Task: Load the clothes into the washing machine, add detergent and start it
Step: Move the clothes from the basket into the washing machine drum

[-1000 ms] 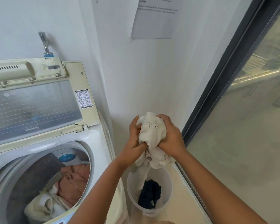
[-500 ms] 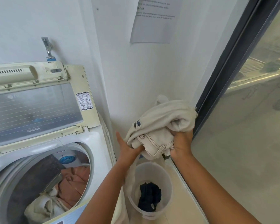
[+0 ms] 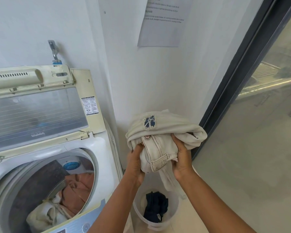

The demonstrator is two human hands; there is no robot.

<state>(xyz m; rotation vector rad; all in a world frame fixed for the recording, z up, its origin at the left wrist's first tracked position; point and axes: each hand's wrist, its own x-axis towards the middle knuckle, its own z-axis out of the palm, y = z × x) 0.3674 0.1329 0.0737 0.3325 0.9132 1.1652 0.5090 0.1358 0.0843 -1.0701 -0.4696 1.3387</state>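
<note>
I hold a bundled pair of cream jeans with dark stitching and a torn patch, above a white plastic bucket. My left hand grips the bundle's left underside and my right hand grips its right side. A trouser leg hangs down toward the bucket, where a dark navy garment lies. To the left stands the top-loading washing machine with its lid raised. In its drum lie a peach garment and a cream one.
A tap is on the wall behind the machine. The power button sits on the front panel. A printed paper notice hangs on the white wall. A dark-framed glass door borders the right side.
The jeans bundle has been turned and regripped: first a tight ball in both hands, now wider with the waistband button facing me. The view has shifted slightly down and left.
</note>
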